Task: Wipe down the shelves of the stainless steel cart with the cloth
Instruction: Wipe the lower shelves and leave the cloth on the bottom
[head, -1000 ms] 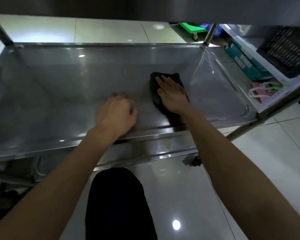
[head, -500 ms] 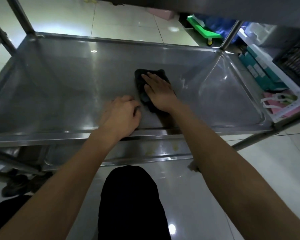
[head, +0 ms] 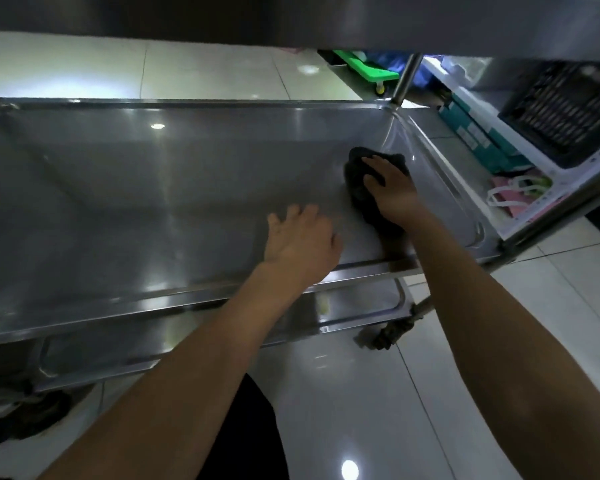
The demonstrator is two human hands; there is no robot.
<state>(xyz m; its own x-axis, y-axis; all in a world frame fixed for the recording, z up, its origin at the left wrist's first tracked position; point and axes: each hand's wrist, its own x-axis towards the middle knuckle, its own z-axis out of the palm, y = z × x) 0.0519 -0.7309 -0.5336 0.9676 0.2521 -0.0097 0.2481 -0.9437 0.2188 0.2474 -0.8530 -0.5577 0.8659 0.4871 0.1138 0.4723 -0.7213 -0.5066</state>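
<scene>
The cloth (head: 364, 188) is dark, soft and bunched, and it lies on the middle shelf (head: 153, 202) of the stainless steel cart, near the right end and not far from the back right corner post (head: 405, 77). The right hand (head: 392, 195) lies flat on top of it, the fingers nearly straight and spread, pressing it down on the metal; they do not curl round it. The left hand (head: 300, 240) is just beside, close to the front rim, palm down on the bare steel with its fingers open and slightly spread, holding nothing, probably to support the body. I judge that the cloth is light and limp, so it will follow the palm only when there is pressure from above; on such a smooth and shiny surface it should slide easily, and it may fold or slip out from under the hand at the raised rim and in the rounded corners. The best hold is therefore a flat palm on the middle of the bundle, or a pinch of its thick part for the corners. The shelf looks stiff and will not bend. 1 more shelf (head: 361, 313) is visible below. About writing: the teal boxes (head: 478, 140) on the rack at the right carry pale labels, but they are too small and blurred to read, and I can see no brand on the cart or the cloth.
</scene>
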